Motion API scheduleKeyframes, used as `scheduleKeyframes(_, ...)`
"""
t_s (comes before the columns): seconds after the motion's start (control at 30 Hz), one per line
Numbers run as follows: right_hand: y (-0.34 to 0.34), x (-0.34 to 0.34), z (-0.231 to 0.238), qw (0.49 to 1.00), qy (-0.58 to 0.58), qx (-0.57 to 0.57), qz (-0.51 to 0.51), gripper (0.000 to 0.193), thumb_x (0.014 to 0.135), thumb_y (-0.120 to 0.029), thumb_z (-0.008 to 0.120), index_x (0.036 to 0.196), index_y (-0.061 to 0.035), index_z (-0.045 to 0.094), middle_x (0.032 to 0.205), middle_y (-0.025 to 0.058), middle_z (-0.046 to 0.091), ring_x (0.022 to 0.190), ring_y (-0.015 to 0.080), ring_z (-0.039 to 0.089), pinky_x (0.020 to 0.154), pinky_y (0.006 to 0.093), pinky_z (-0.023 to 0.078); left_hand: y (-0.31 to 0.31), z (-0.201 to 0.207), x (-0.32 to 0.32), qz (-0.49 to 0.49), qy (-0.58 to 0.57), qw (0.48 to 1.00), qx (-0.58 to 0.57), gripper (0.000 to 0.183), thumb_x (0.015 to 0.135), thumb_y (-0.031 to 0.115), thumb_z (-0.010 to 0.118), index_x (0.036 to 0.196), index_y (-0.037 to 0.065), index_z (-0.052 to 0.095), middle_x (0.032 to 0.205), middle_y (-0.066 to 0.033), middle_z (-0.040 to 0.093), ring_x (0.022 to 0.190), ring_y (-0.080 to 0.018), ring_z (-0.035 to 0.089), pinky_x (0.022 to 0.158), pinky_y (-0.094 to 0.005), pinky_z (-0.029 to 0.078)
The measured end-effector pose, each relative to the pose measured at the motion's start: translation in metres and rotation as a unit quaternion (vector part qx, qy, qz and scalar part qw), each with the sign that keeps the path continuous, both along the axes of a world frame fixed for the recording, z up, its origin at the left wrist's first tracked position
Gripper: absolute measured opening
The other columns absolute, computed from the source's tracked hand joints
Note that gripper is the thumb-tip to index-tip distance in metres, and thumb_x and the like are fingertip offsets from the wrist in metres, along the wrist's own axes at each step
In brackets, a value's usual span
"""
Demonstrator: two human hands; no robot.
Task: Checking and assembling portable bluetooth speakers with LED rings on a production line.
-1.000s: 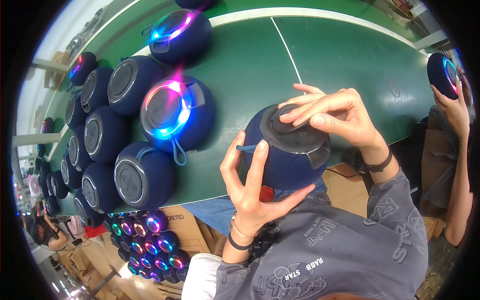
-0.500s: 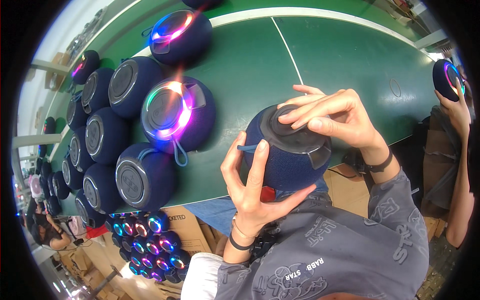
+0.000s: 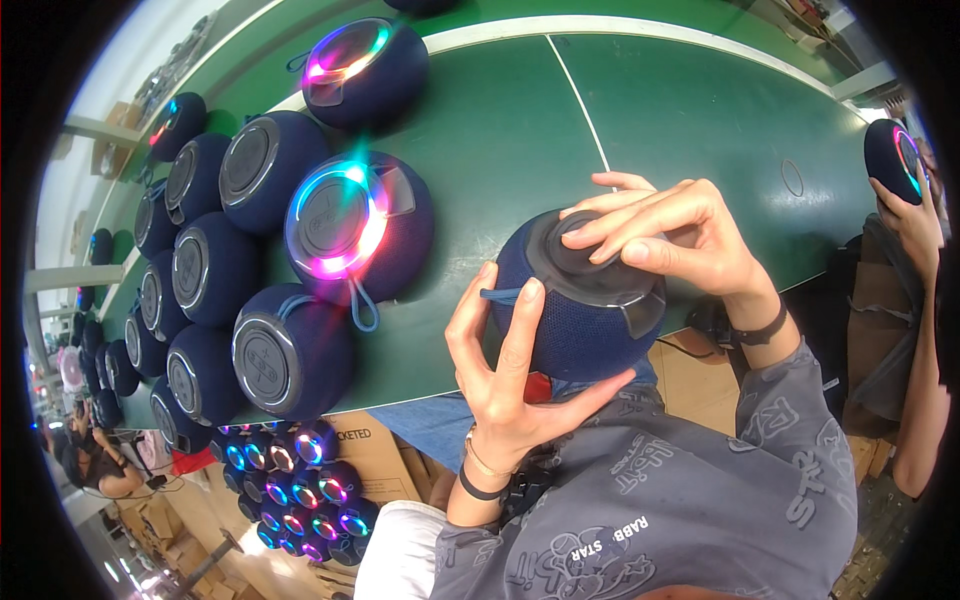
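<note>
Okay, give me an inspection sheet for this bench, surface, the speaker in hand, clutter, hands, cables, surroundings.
Surface: green table with white lines.
Job's things: round navy speaker, unlit, held over the table's near edge.
Clutter: lit speaker with glowing ring; rows of dark speakers at left, some lit.
Grippers: left hand cups the speaker's side; right hand has fingertips on its top face.
Cables: nothing seen; only carry loops on speakers.
Surroundings: cardboard box below the edge; another person's hand holding a lit speaker at right.

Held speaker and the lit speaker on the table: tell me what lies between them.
Head view: only bare green table separates the held speaker from the lit speaker.
</note>
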State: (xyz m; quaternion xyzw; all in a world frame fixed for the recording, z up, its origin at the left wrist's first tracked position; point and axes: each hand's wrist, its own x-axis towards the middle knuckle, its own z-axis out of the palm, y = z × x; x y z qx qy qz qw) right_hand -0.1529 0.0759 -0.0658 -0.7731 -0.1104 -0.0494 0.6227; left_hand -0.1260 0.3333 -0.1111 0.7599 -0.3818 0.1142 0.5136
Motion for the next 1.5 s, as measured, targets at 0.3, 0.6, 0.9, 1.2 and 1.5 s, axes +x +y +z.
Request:
scheduleKeyframes(0.3, 0.003, -0.006, 0.020, 0.990, -0.057, -0.107, 0.070, 0.017, 0.088, -0.013, 0.085, 0.104, -0.0087, 0.087, 0.122, 0.0111, 0.082, 0.128, 0.0328, 0.072, 0.123, 0.0613, 0.031, 0.021, 0.016, 0.004, -0.031, -0.007, 0.993, 0.113, 0.102, 0.053, 0.042, 0.108, 0.144, 0.019, 0.069, 0.144, -0.0206, 0.046, 0.131, -0.0390, 0.055, 0.093, -0.0464, 0.055)
scheduleKeyframes(0.6, 0.011, -0.011, 0.030, 0.978, -0.087, -0.153, 0.107, 0.021, 0.081, -0.011, 0.090, 0.101, -0.0073, 0.087, 0.124, 0.0097, 0.082, 0.129, 0.0320, 0.071, 0.118, 0.0551, 0.040, 0.027, 0.007, 0.000, -0.035, -0.075, 0.991, 0.101, 0.093, 0.054, 0.049, 0.106, 0.135, 0.016, 0.075, 0.140, -0.0199, 0.048, 0.127, -0.0412, 0.055, 0.092, -0.0468, 0.053)
scheduleKeyframes(0.9, 0.014, -0.015, 0.029, 0.977, -0.083, -0.159, 0.111, 0.028, 0.078, -0.011, 0.092, 0.104, -0.0059, 0.086, 0.126, 0.0109, 0.081, 0.131, 0.0331, 0.071, 0.118, 0.0537, 0.041, 0.032, 0.004, -0.003, -0.044, -0.038, 0.991, 0.119, 0.081, 0.059, 0.039, 0.104, 0.134, 0.022, 0.077, 0.142, -0.0226, 0.045, 0.130, -0.0498, 0.056, 0.104, -0.0547, 0.056)
scheduleKeyframes(1.2, 0.010, -0.014, 0.024, 0.968, -0.066, -0.154, 0.187, 0.030, 0.079, -0.013, 0.089, 0.108, -0.0085, 0.086, 0.138, 0.0126, 0.076, 0.144, 0.0371, 0.061, 0.126, 0.0650, 0.027, 0.035, -0.009, -0.012, -0.027, -0.117, 0.989, 0.089, 0.091, 0.053, 0.042, 0.108, 0.132, 0.015, 0.072, 0.142, -0.0200, 0.044, 0.128, -0.0456, 0.057, 0.089, -0.0504, 0.056)
scheduleKeyframes(1.5, 0.028, -0.043, 0.012, 0.990, -0.021, -0.058, -0.127, 0.054, 0.090, -0.018, 0.085, 0.141, -0.0049, 0.071, 0.155, 0.0159, 0.064, 0.154, 0.0366, 0.047, 0.130, 0.0518, 0.032, 0.041, -0.024, -0.020, -0.015, -0.126, 0.987, 0.093, 0.087, 0.058, 0.046, 0.107, 0.132, 0.022, 0.070, 0.143, -0.0170, 0.042, 0.132, -0.0484, 0.056, 0.094, -0.0518, 0.058)
